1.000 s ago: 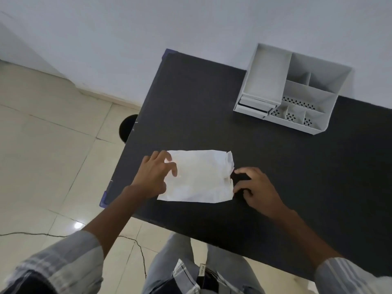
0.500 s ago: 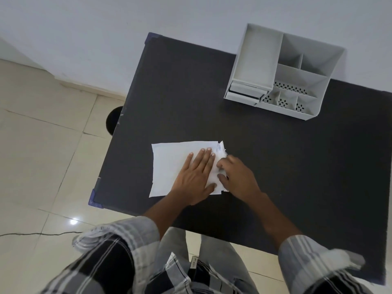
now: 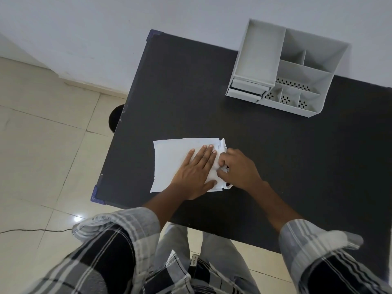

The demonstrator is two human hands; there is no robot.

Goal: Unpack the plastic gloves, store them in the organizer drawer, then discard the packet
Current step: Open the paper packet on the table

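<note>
A flat white packet [image 3: 171,160] lies near the front left of the black table [image 3: 275,158]. My left hand [image 3: 196,169] rests flat on the packet's right half, fingers spread, pressing it down. My right hand [image 3: 239,168] pinches the crumpled right end of the packet, fingers curled on it. The gloves themselves do not show. A grey desk organizer [image 3: 286,68] stands at the back right, its small drawer [image 3: 247,90] at the lower left front, pushed in.
The table's left edge and front left corner [image 3: 96,195] lie close to the packet. A dark round object [image 3: 115,117] sits on the tiled floor left of the table. A white wall runs behind the organizer.
My left hand has slid from the packet's left end onto its right half. My right hand has closed on the torn right end. The view has shifted slightly.
</note>
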